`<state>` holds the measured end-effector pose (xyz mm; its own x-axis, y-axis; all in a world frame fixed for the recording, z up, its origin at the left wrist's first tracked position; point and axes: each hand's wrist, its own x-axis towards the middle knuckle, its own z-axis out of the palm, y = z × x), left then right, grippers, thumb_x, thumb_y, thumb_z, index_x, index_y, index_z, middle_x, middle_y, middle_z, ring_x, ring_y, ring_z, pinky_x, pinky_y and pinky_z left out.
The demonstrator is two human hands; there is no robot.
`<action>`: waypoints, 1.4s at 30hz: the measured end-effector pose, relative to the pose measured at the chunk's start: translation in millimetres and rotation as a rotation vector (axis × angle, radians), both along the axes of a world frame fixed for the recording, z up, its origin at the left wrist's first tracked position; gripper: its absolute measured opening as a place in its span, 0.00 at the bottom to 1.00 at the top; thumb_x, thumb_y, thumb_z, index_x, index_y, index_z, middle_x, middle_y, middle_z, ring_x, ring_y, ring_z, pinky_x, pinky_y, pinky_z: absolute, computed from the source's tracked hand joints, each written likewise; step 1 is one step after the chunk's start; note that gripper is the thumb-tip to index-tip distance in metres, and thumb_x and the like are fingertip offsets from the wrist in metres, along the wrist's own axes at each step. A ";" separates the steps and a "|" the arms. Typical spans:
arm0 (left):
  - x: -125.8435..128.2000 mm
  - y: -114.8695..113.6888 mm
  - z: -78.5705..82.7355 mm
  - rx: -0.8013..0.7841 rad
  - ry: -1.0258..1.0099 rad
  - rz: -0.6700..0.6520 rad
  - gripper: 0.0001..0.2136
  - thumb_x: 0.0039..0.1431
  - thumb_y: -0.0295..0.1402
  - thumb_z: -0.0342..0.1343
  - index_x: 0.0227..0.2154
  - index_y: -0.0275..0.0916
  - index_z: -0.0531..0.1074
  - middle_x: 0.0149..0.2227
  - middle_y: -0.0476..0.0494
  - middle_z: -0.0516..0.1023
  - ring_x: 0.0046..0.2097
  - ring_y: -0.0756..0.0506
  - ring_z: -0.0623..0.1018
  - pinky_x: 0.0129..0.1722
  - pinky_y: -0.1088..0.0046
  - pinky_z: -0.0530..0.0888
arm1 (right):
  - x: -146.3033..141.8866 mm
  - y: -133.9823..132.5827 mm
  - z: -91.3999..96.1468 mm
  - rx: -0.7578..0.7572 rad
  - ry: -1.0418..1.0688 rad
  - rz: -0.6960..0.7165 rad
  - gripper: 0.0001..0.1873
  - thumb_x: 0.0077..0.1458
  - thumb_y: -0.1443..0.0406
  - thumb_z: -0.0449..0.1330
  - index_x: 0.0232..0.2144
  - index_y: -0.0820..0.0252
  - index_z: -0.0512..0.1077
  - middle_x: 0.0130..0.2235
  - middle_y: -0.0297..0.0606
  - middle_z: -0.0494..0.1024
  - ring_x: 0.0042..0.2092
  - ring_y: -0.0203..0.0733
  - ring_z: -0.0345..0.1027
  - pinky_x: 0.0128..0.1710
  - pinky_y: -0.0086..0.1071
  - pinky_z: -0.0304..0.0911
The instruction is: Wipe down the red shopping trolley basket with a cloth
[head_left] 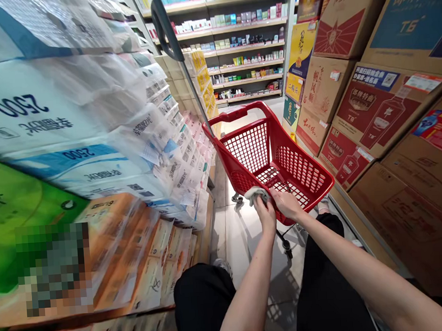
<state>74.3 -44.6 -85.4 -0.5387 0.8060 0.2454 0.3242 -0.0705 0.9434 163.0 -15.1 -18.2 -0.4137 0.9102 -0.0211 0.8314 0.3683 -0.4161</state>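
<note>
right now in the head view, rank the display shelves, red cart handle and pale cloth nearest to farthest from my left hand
1. pale cloth: in your left hand
2. red cart handle: ahead, slightly left
3. display shelves: ahead, at the back

Bright light seems to fall from above, glaring on the floor (245,239) around the red cart (295,168), whose lattice shadow speckles the tiles between my legs (205,300), while the lower-right cartons (410,218) sit dim. On my left, glossy plastic wrap (75,24) catches pale highlights, with blur and wide-angle stretching toward the edge. My hands (287,204) look fairly sharp; a pixelated patch (58,270) masks the lower left.
</note>
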 end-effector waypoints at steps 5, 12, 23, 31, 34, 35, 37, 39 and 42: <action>15.2 -17.8 -13.2 -0.038 -0.079 -0.025 0.16 0.55 0.33 0.48 0.48 0.38 0.62 0.46 0.39 0.69 0.49 0.44 0.69 0.51 0.65 0.64 | 1.9 -4.6 0.2 0.007 -0.013 0.001 0.36 0.61 0.53 0.24 0.34 0.57 0.70 0.33 0.41 0.75 0.37 0.42 0.68 0.33 0.29 0.52; 2.6 -1.0 -2.8 -0.050 -0.075 0.180 0.16 0.57 0.33 0.45 0.48 0.38 0.59 0.49 0.37 0.64 0.52 0.45 0.66 0.52 0.66 0.62 | 0.6 -18.0 2.3 0.019 0.005 0.017 0.35 0.61 0.53 0.24 0.39 0.56 0.69 0.34 0.40 0.76 0.36 0.41 0.68 0.31 0.29 0.51; -12.9 -15.1 -6.4 -0.026 -0.048 0.079 0.13 0.55 0.31 0.47 0.44 0.38 0.64 0.43 0.40 0.70 0.46 0.45 0.70 0.48 0.65 0.65 | -0.9 -29.1 0.4 0.033 0.053 0.036 0.36 0.60 0.51 0.25 0.37 0.56 0.70 0.32 0.39 0.76 0.36 0.40 0.68 0.33 0.29 0.51; -27.5 -16.8 14.4 -0.057 0.002 0.028 0.11 0.52 0.30 0.49 0.38 0.39 0.71 0.42 0.41 0.72 0.48 0.43 0.69 0.51 0.63 0.64 | -8.0 -40.9 3.6 0.014 0.058 0.012 0.37 0.60 0.50 0.24 0.41 0.56 0.69 0.34 0.40 0.76 0.38 0.40 0.68 0.34 0.29 0.51; -25.6 -25.0 9.9 -0.035 -0.004 -0.003 0.10 0.52 0.29 0.48 0.34 0.37 0.73 0.40 0.41 0.72 0.46 0.43 0.70 0.50 0.64 0.64 | -10.5 -39.3 6.0 0.002 0.044 -0.013 0.38 0.59 0.50 0.23 0.39 0.57 0.70 0.35 0.41 0.76 0.39 0.41 0.68 0.36 0.30 0.51; -22.1 -30.1 5.7 -0.020 -0.007 -0.015 0.10 0.52 0.29 0.48 0.33 0.37 0.73 0.41 0.41 0.72 0.46 0.43 0.70 0.50 0.64 0.64 | -10.5 -38.6 6.4 0.000 0.037 -0.022 0.39 0.59 0.50 0.23 0.38 0.58 0.70 0.35 0.41 0.76 0.38 0.41 0.68 0.36 0.30 0.52; -11.8 -41.9 -5.0 0.011 -0.032 -0.045 0.10 0.52 0.29 0.48 0.34 0.37 0.74 0.42 0.41 0.71 0.47 0.44 0.70 0.51 0.65 0.64 | -9.3 -37.2 6.9 -0.003 0.025 -0.038 0.39 0.59 0.50 0.22 0.37 0.59 0.70 0.35 0.43 0.76 0.38 0.42 0.68 0.36 0.31 0.52; -0.4 -51.9 -15.1 0.029 -0.086 -0.078 0.11 0.52 0.29 0.48 0.36 0.38 0.73 0.45 0.41 0.70 0.48 0.44 0.69 0.51 0.65 0.63 | -7.3 -36.6 6.8 -0.005 0.021 -0.047 0.40 0.59 0.49 0.22 0.36 0.59 0.70 0.35 0.43 0.76 0.38 0.43 0.68 0.36 0.31 0.52; 8.4 -55.3 -21.4 0.038 -0.180 -0.075 0.12 0.54 0.31 0.48 0.39 0.39 0.73 0.47 0.41 0.70 0.50 0.44 0.68 0.52 0.66 0.63 | -5.1 -37.9 5.7 -0.002 0.035 -0.043 0.40 0.58 0.49 0.22 0.35 0.59 0.70 0.34 0.43 0.76 0.38 0.43 0.68 0.35 0.31 0.52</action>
<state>82.7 -99.9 -106.8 -0.5158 0.8373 0.1816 0.1426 -0.1251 0.9818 157.9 -53.0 -12.5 -0.3747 0.9271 -0.0095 0.8315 0.3315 -0.4458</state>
